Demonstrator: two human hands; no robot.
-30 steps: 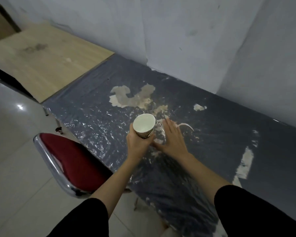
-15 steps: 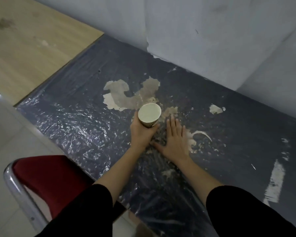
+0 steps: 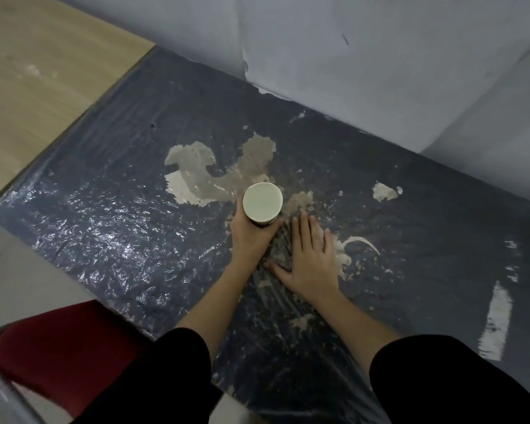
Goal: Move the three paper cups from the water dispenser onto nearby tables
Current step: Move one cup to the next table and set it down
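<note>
A white paper cup [image 3: 262,205] stands upright, seen from above, over the dark plastic-covered table [image 3: 110,228]. My left hand [image 3: 250,240] is wrapped around the cup's lower part, with its base at or near the tabletop. Just to the right of the cup, my right hand [image 3: 311,260] lies flat on the plastic, fingers spread and holding nothing. No other cup and no water dispenser are in view.
A light wooden table [image 3: 43,65] adjoins the dark one at the far left. A red-seated chair with a chrome frame [image 3: 52,356] stands at the near left. Grey walls [image 3: 349,65] close off the table's far side. Torn pale patches [image 3: 196,175] mark the plastic.
The view has moved closer over the table. My left hand has carried the cup forward and lower toward the tabletop. My right hand has stayed flat beside it.
</note>
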